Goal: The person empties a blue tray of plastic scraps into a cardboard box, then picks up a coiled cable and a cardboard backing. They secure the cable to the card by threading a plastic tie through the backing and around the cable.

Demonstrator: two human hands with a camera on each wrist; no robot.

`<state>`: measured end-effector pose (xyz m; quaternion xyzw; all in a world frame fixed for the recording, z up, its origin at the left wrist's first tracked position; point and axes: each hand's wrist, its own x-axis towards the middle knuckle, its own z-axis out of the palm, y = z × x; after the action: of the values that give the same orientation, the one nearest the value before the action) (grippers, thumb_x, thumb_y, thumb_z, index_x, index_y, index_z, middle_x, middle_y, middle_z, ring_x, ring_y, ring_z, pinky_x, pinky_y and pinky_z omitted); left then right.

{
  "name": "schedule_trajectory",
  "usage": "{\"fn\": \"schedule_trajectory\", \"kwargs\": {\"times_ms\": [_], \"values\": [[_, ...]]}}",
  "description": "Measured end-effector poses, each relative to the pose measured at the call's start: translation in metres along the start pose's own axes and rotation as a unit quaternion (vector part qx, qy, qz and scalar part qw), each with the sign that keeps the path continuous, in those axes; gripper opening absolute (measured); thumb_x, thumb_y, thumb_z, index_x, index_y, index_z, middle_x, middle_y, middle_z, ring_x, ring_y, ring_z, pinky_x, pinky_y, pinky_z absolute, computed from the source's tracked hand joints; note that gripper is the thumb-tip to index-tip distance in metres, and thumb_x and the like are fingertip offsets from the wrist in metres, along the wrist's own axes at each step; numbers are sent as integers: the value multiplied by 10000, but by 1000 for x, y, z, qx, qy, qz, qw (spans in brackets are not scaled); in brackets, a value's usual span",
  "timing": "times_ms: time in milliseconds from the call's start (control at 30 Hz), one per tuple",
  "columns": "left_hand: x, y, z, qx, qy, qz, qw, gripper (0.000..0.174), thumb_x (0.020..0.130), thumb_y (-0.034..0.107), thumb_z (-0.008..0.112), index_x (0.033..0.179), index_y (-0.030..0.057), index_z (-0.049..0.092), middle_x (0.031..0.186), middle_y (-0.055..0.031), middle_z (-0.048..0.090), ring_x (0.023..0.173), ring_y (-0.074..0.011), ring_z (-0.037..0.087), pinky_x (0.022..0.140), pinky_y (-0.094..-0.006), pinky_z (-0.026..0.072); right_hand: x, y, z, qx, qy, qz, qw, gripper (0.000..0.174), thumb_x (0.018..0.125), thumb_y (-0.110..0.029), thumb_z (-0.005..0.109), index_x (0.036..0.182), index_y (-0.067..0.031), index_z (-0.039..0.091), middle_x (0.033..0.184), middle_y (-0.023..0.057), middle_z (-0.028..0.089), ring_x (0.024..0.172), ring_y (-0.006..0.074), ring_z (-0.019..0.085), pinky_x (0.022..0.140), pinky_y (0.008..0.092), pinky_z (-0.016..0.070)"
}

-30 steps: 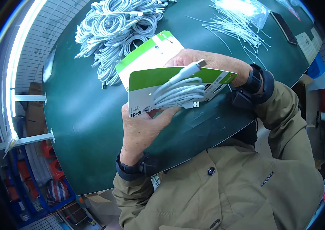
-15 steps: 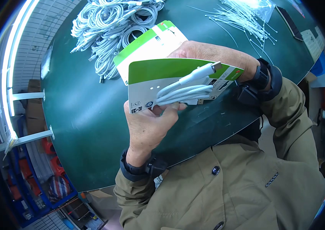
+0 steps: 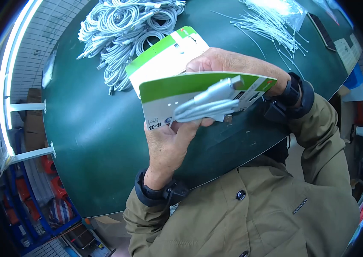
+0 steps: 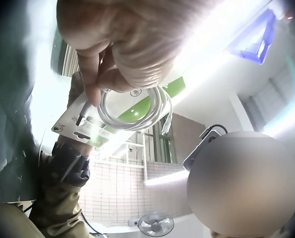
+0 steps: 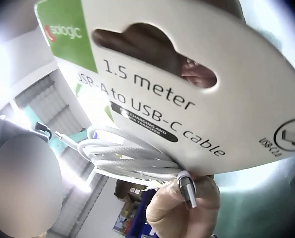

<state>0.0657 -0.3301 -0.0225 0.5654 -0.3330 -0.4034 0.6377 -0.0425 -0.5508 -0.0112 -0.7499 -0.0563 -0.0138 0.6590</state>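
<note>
In the head view my left hand (image 3: 166, 147) holds a green and white packaging card (image 3: 152, 112) at its lower edge. Against the card's face it pinches a coiled white USB cable (image 3: 205, 107), seen edge-on. One connector points up right; the USB-A plug sticks out below. In the right wrist view the card (image 5: 222, 119) reads "1.5 meter USB-A to USB-C cable", with skin visible through its hanging slot. My right hand (image 3: 209, 62) is behind this card, its fingers mostly hidden; I cannot tell what they grip. Another such card (image 3: 160, 64) appears beyond it.
A heap of coiled white cables (image 3: 126, 32) lies at the table's far left. Loose white cable ties (image 3: 271, 28) spread at the far right beside a plastic bag (image 3: 288, 15) and a dark flat object (image 3: 320, 32). The green table (image 3: 91, 141) has a curved edge.
Both hands stay at the card. The left hand has shifted slightly right, and the card with its cable has tilted, so the coil looks flatter. The right hand remains behind the card.
</note>
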Motion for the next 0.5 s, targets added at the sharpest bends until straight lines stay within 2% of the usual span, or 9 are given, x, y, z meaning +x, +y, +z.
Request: {"fn": "schedule_trajectory", "kwargs": {"times_ms": [133, 200, 233, 333, 367, 467, 500], "values": [[2, -3, -4, 23, 6, -13, 1000, 500, 919, -98, 683, 1384, -104, 498, 1225, -221, 681, 994, -274, 735, 864, -387, 630, 2, -2, 4, 23, 14, 19, 999, 320, 1011, -333, 733, 1039, -21, 672, 978, 70, 752, 893, 140, 686, 804, 299, 536], [1, -4, -5, -1, 11, -17, 1000, 455, 921, -96, 688, 1351, -99, 538, 1199, -209, 699, 986, -265, 737, 862, -385, 628, 5, 8, 7, -31, 34, -23, 999, 327, 989, -321, 767, 1032, -11, 669, 969, 80, 748, 875, 124, 679, 781, 278, 536], [1, -8, -8, -13, 12, -20, 1000, 428, 924, -93, 690, 1331, -96, 560, 1184, -202, 708, 981, -259, 739, 857, -383, 628, 6, 9, 9, 31, 34, 11, 999, 302, 972, -270, 793, 1008, 1, 663, 938, 81, 732, 844, 109, 668, 731, 250, 529], [1, -17, -8, -96, 20, -10, 995, 352, 929, -70, 704, 1271, -84, 621, 1141, -166, 732, 959, -240, 741, 830, -366, 623, 8, 12, 11, 74, 52, 15, 996, 196, 971, -179, 778, 954, -21, 664, 911, 22, 715, 809, 52, 651, 692, 231, 520], [1, -20, -9, -104, 24, -11, 994, 355, 930, -69, 703, 1274, -84, 619, 1141, -160, 732, 958, -236, 739, 827, -364, 621, 9, 11, 10, 12, 52, 9, 999, 178, 992, -175, 736, 958, -12, 673, 946, 26, 711, 791, 53, 642, 685, 228, 513], [-1, -13, -8, -118, 21, -51, 991, 354, 919, -74, 717, 1263, -69, 631, 1132, -135, 733, 981, -205, 734, 848, -340, 617, 12, 14, 6, -186, 56, -25, 981, 282, 878, -209, 814, 927, 0, 631, 871, 88, 685, 800, 151, 650, 710, 304, 530], [0, -9, -8, -120, 14, -68, 990, 353, 914, -77, 725, 1255, -61, 638, 1128, -125, 733, 992, -192, 733, 860, -330, 617, 13, 15, 6, -189, 62, -39, 979, 286, 866, -211, 815, 936, 4, 639, 887, 105, 694, 814, 173, 665, 719, 314, 534]]}}
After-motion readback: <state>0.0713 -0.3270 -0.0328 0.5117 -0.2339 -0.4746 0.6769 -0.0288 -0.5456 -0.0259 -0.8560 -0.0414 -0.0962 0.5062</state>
